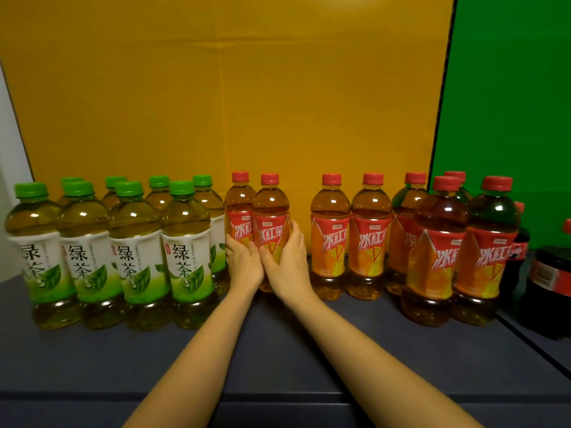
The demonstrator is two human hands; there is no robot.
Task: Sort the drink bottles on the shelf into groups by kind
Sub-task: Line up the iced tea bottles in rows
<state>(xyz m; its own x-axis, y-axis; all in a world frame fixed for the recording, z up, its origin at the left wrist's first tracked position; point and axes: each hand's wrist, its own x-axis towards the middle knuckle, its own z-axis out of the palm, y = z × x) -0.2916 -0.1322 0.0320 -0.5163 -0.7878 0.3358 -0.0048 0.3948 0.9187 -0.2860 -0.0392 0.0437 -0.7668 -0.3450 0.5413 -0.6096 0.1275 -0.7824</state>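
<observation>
Iced red tea bottle (271, 217) stands upright on the shelf (278, 350), just right of the green tea block (185, 242). My right hand (289, 261) grasps it, fingers wrapped round the far side of the label and thumb on the near side. My left hand (244, 264) lies against the second red tea bottle (239, 211), which stands between the one I grasp and the green tea block, a little further back. I cannot tell whether those fingers curl round it or only press flat.

I hold low on the label because I judge a full bottle slides steadier from there than from the neck. Farther right of the green tea block, across a gap, stand the other red tea bottles (330, 242), and beyond them the cola bottles (547, 273). The green tea block sits in two tight rows, so that kind looks done. The red teas stand in separate clusters, and closing the gap seems the job in hand. Pushing too high could tip a bottle into its neighbours.
</observation>
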